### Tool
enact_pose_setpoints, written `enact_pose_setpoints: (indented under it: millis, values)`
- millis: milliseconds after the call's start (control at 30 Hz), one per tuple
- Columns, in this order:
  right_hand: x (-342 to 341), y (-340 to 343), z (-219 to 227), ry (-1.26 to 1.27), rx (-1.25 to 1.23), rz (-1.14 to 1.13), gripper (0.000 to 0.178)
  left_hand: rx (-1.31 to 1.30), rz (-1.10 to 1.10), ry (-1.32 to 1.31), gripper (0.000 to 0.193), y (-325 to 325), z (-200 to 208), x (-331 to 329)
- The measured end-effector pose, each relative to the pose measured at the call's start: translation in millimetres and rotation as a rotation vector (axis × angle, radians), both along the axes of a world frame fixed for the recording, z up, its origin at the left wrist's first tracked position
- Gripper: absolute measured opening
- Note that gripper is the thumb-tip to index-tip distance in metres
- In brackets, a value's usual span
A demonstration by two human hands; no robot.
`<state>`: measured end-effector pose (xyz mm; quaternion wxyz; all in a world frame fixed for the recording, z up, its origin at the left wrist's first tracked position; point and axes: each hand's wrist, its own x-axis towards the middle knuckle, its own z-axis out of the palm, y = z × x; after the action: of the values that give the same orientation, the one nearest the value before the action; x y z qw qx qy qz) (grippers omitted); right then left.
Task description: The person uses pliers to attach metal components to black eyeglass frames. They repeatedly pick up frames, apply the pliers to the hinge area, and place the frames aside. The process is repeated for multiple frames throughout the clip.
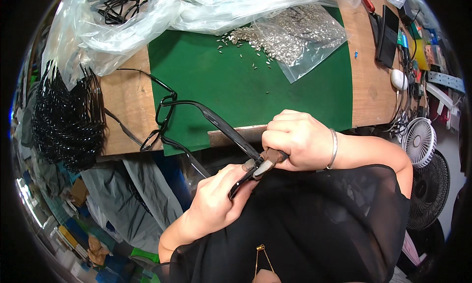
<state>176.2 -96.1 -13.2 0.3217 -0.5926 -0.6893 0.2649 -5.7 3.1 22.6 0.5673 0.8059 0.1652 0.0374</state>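
Note:
My left hand (pixel 214 202) pinches the front end of a black glasses frame (pixel 237 188). A long black temple arm (pixel 223 125) runs from there up and left over the green mat. My right hand (pixel 297 139) is wrapped round a short tool (pixel 265 166) with a brown grip and a flat metal end. That metal end meets the frame beside my left thumb; its exact contact is hidden. Left of my hands, another black glasses frame (pixel 162 123) hangs across the mat's left edge, partly overlapped by the temple arm.
Small silver metal pieces (pixel 246 36) spill from a clear bag (pixel 307 37) on the green mat (pixel 211 71). Many black frames (pixel 66 118) are piled at left. Plastic sheeting (pixel 196 12) covers the far side. A phone (pixel 387 36), cables and a white fan (pixel 419 141) are at right.

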Motion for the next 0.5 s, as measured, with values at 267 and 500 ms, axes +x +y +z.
enact_pose_setpoints:
  millis: [267,500]
  values:
    - [19.3,-2.6,0.8,0.215,-0.262,0.020,0.027,-0.115,0.149,0.107,0.031,14.9,-4.2,-14.7]
    - [15.4,1.9,-13.1,0.293,-0.273,-0.281,0.026,-0.008,0.138,0.191,0.026,63.1,-18.1,-16.4]
